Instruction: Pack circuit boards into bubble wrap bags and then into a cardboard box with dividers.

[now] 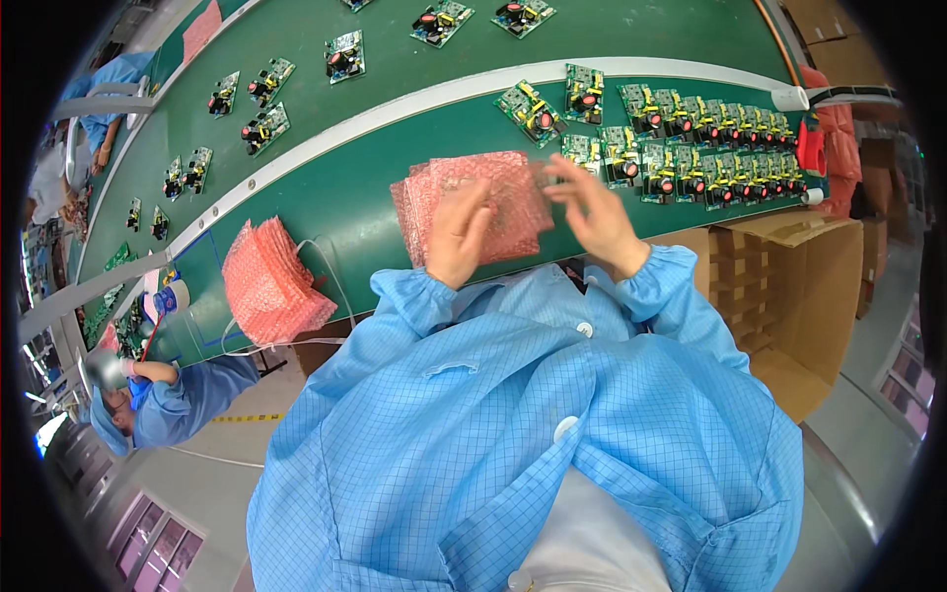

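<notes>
A stack of pink bubble-wrap bags (513, 207) lies on the green bench in front of me. My left hand (459, 235) rests on the left part of this stack, fingers stretched out and thumb apart. Just past the stack's right edge, my right hand (597, 219) hovers with fingers spread and slightly blurred, nothing plainly in it. A small blurred patch shows between its fingertips and the bags; I cannot tell what it is. Beyond that hand stands a circuit board (620, 156) with black and yellow parts, close to another board (533, 113) lying tilted.
Rows of upright circuit boards (725, 123) fill the bench's right side. A second pile of pink bubble bags (271, 281) lies at left. Beyond a white rail (395, 107), boards are scattered on a green belt (414, 74). An open carton (799, 296) stands lower right. Co-workers (187, 400) are at left.
</notes>
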### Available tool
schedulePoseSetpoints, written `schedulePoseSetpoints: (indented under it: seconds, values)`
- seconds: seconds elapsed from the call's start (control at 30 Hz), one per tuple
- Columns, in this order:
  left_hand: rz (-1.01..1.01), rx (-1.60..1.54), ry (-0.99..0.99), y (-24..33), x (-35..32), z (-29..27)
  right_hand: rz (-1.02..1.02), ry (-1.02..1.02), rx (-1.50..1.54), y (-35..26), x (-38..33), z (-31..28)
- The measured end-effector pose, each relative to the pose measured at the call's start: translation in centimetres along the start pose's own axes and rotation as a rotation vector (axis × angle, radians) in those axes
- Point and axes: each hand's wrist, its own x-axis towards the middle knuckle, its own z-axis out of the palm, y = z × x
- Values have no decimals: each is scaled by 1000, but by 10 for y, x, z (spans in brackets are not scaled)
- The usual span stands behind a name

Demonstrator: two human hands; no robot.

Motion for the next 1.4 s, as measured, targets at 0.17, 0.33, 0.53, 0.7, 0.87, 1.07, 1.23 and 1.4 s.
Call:
schedulePoseSetpoints:
  seconds: [0.17,0.33,0.53,0.7,0.87,1.07,1.23,1.4]
  values:
    - [-247,107,120,-42,-5,-16,-424,-102,-594,-17,34,25]
    - [-370,-252,46,-71,-3,-20,-480,-336,-564,55,62,86]
    - [-439,-172,62,-54,-4,-16,-380,-219,-550,62,45,94]
    - [-271,239,-92,-48,-6,-4,-443,-55,-356,40,-9,10]
    - [50,883,-309,-59,-10,2,-271,520,-175,23,-185,-156]
    - [-333,1251,-357,-38,3,1,682,1130,-362,157,-286,-256]
    - [-242,1414,-322,-7,24,10,960,667,-631,341,-254,-271]
    - [-278,1197,-332,8,-5,32,597,719,-544,381,-168,-235]
